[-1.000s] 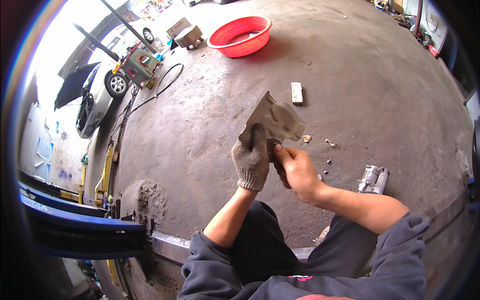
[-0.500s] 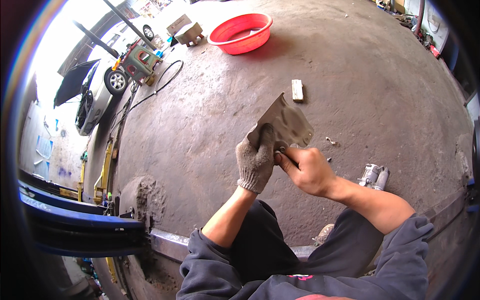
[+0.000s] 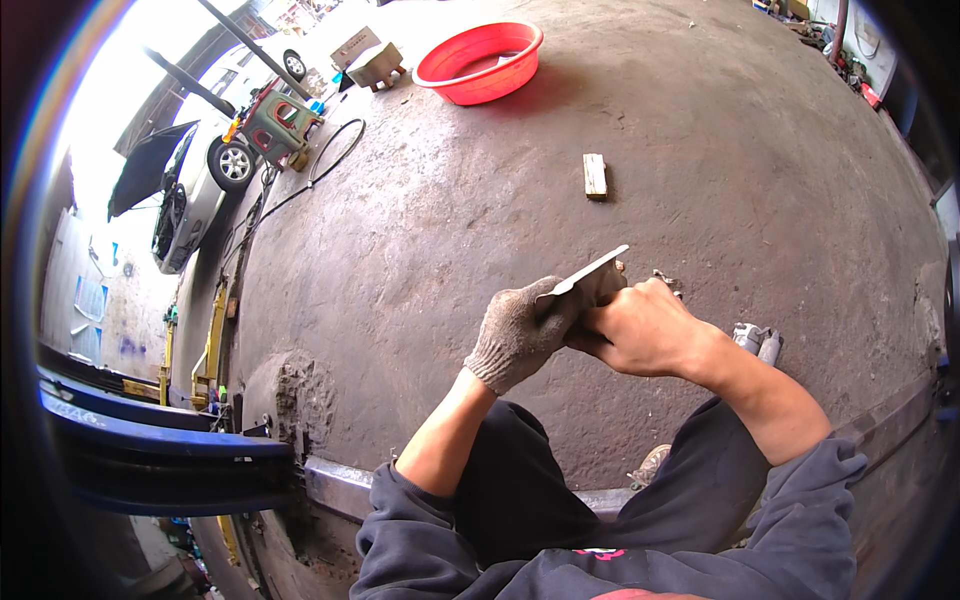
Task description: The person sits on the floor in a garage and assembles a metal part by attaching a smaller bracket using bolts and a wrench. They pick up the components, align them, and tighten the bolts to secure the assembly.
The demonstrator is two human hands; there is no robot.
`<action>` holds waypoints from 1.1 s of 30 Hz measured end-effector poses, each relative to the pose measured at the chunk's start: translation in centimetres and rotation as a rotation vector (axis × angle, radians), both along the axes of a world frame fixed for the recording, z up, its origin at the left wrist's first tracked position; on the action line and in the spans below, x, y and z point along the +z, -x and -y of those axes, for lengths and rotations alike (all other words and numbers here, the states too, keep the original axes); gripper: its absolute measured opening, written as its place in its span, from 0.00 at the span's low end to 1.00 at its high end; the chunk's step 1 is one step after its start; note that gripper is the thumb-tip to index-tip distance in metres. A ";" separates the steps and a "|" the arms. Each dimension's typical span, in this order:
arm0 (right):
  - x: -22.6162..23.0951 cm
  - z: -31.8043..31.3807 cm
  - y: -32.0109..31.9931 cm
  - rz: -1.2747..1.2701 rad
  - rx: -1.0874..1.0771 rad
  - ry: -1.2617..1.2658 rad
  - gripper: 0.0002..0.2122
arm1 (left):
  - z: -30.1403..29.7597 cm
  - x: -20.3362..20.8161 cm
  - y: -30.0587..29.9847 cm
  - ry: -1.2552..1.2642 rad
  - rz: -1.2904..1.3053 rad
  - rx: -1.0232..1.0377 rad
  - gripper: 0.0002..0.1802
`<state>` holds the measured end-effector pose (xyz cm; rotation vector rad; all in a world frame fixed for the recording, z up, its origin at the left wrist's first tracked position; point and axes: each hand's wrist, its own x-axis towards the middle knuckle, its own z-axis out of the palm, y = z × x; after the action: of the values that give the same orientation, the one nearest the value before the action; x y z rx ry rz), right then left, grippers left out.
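Observation:
A thin, bent sheet-metal plate [image 3: 592, 272] is up in front of me, turned nearly edge-on. My left hand [image 3: 516, 334], in a grey knit work glove, is closed around its left end with the thumb on top. Bare and closed, my right hand [image 3: 648, 328] is tight against the plate's near right side. Its fingertips curl in beneath the metal, so whatever they pinch there is hidden. On the floor past my right hand lies a small metal piece [image 3: 668, 283], partly covered by the hand.
A pale wooden block [image 3: 595, 176] lies ahead on the concrete, with a red basin [image 3: 478, 64] farther off. Beside my right forearm sits a silvery cylindrical part [image 3: 758, 342]. A blue lift arm [image 3: 190, 445] juts in at left. Beyond it stands a car [image 3: 205, 190] with its hood up.
The plate has tipped from showing its broad face to nearly edge-on and come lower. My right hand has turned and shifted slightly up and right, hiding the small round fastener seen earlier at the plate's edge.

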<state>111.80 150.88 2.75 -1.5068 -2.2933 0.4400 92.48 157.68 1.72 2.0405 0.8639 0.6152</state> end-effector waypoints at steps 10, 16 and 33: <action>-2.5 -0.6 1.1 -0.126 -0.071 -0.296 0.13 | -0.2 -0.1 0.3 0.136 0.100 0.189 0.09; -2.1 -0.4 3.4 -0.329 -0.299 -0.163 0.14 | 0.1 1.1 0.4 0.273 0.227 0.393 0.12; -1.0 2.6 10.9 -1.435 -0.517 0.348 0.14 | 0.1 0.2 0.6 0.147 0.519 0.504 0.14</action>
<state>100.94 148.29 1.80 -1.1449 -0.7191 1.2500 91.87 157.58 1.92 1.4223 1.0631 1.2498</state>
